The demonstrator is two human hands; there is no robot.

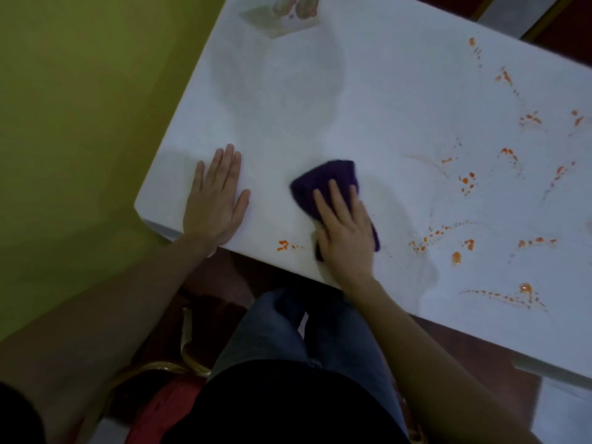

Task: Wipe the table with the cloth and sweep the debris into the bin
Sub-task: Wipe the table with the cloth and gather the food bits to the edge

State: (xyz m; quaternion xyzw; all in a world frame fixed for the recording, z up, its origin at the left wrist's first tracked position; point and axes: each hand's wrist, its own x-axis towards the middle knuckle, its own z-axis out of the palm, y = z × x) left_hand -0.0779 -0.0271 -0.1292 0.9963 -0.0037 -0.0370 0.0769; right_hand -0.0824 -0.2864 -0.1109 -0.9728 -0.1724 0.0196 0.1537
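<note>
Head view: my right hand (pixel 344 232) lies flat on the cloth (pixel 326 184), fingers spread and pressing it to the table (pixel 320 100) near the front edge. I am not gripping it, only pinning it under palm and fingers. My left hand (pixel 214 200) rests open and flat on the bare top near the left corner, holding nothing, well apart from the cloth.

The cloth is dark purple, bunched and soft. I judge it light and limp, so it should fold around whatever I push. A flat palm with the fingers over its far part looks like the best hold; too little pressure and it may slide under my hand rather than drag the mess along.

The mess is orange stains (pixel 467 184), scattered as wet-looking blobs and smears over the right half of the table, with one small patch (pixel 283 245) just left of the cloth at the front edge. They look sticky and likely to smear rather than roll.

A printed packet (pixel 282 17) lies at the far edge, clear of the stains. Nothing stands between the cloth and the mess. I see no bin, so I cannot tell which edge to sweep toward. My legs are right under the front edge.
</note>
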